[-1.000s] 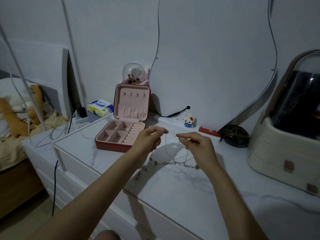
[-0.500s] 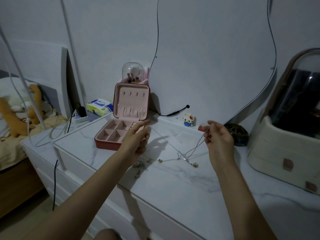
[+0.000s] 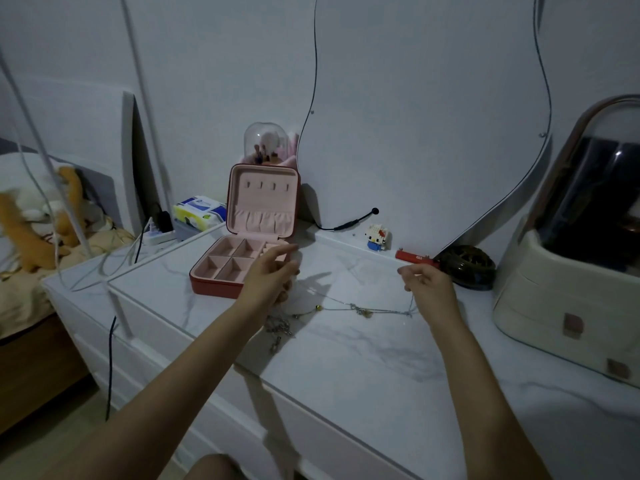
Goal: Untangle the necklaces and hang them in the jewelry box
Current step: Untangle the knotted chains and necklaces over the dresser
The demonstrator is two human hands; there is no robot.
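The white marble-patterned table (image 3: 346,358) carries everything, and the task looks to be in its early part: the necklaces (image 3: 349,308) lie as thin silver chains strung across the tabletop between the two hands, and none hangs in the box yet. I judge the untangling only partly done, since a thicker clump of chain (image 3: 277,329) sits bunched just below the left wrist while a finer strand with small gold beads runs off to the right; separating these and hooking each one remains.

At the far right stands a large cream organiser with a dark domed cover (image 3: 571,265); its contents are too dark to tell. The jewelry box (image 3: 242,258), pink inside and red outside, stands open with its lid upright against the wall. The four small hooks in the lid are bare, the gathered pocket below them shows nothing, and the visible square compartments in the base look empty.

The left hand (image 3: 273,275) hovers in front of the box with fingers extended; whether lower fingers catch a chain I cannot tell. The right hand (image 3: 427,284) is raised, fingers curled, pinching the end of a fine chain that drops down to the table.
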